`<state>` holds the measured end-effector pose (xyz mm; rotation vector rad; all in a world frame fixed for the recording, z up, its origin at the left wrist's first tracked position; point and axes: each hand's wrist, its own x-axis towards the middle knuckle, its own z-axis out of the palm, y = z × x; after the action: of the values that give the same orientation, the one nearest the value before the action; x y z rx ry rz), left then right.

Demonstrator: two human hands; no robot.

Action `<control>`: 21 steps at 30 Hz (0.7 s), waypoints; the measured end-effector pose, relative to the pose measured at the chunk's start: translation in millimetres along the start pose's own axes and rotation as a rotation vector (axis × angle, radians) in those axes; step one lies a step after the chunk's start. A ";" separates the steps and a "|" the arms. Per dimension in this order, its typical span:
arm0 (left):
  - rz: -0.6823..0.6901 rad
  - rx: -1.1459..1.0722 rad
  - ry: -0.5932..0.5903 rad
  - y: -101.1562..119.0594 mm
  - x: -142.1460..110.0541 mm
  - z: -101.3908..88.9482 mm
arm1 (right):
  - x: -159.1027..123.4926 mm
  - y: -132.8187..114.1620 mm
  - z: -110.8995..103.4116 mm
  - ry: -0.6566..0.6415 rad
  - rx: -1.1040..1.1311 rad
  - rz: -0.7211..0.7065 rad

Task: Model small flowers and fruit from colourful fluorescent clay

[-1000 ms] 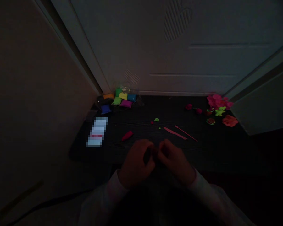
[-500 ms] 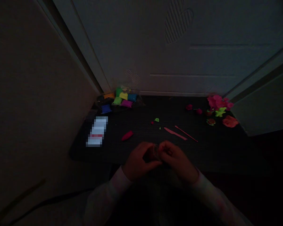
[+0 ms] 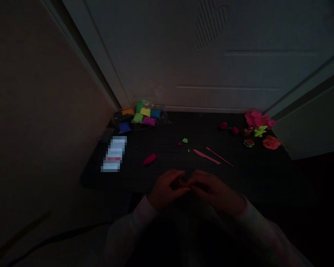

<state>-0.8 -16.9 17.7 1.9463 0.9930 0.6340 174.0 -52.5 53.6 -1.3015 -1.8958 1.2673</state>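
Close to the front edge of the dark table, my left hand (image 3: 167,190) curls with thumb and fingers around a small dark thing I cannot make out. My right hand (image 3: 213,191) meets it from the other side, its fingertips pinched together at the same spot. Dim light and my fingers hide most of what lies between them. Beyond my hands is a deep pink, elongated lump (image 3: 150,159) that looks like clay. A pink plastic knife (image 3: 206,157) and a thin pink stick tool (image 3: 219,157) lie ahead of my right hand.
Colourful clay packets (image 3: 144,114) sit at the back left, behind a bright blurred sheet or screen (image 3: 114,154). Small green (image 3: 185,140) and red (image 3: 179,144) bits lie mid-table. Pink flower shapes (image 3: 256,119), a yellow-green figure (image 3: 259,131) and an orange-pink flower (image 3: 271,142) stand at the right.
My right hand has lowered slightly and turned, its fingers now reaching further left against the left hand. A clear, shiny edge seen between the hands earlier is less visible.
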 end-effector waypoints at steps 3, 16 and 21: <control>-0.073 -0.042 -0.007 -1.7 -0.7 4.1 | -2.7 8.3 0.7 0.147 0.153 0.058; 0.082 0.018 0.088 -9.2 -1.8 17.1 | 9.1 19.1 18.4 0.483 0.255 0.173; 0.104 0.045 0.134 -11.1 -3.7 19.4 | 8.0 19.4 24.1 0.496 0.146 0.193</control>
<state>6.8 -25.0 -2.1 2.0263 1.0001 0.8167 159.7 -53.0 25.0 -1.5728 -1.3366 1.0248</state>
